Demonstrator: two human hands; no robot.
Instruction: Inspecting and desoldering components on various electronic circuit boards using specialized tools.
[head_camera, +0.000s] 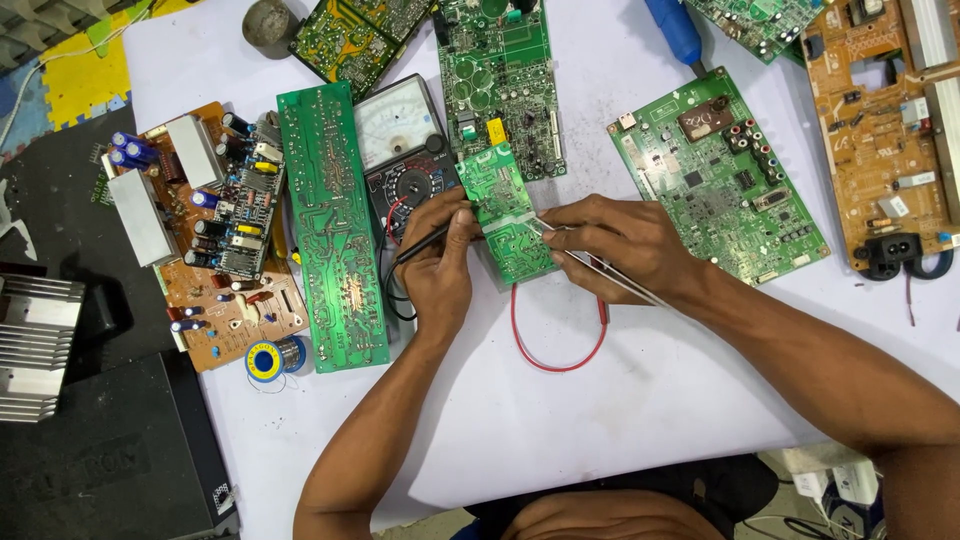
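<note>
A small circuit board (505, 215) is lying at frame centre — a multimeter (405, 150) sitting just upper left of it, a solder spool (266, 361) resting at lower left.

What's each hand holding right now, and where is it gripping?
Left hand: black probe, near its tip end. Right hand: tweezers, gripped near the front, tips on the small green board.

Showing 2 bare forearms reaching up from the bottom edge, wearing no sleeves, no gloves, no watch and no rings. Ending in a left hand (438, 268) and a right hand (618, 243) with short nails and 5 uncovered fingers each. Wearing dark clothing, glimpsed only at the lower edge.
</note>
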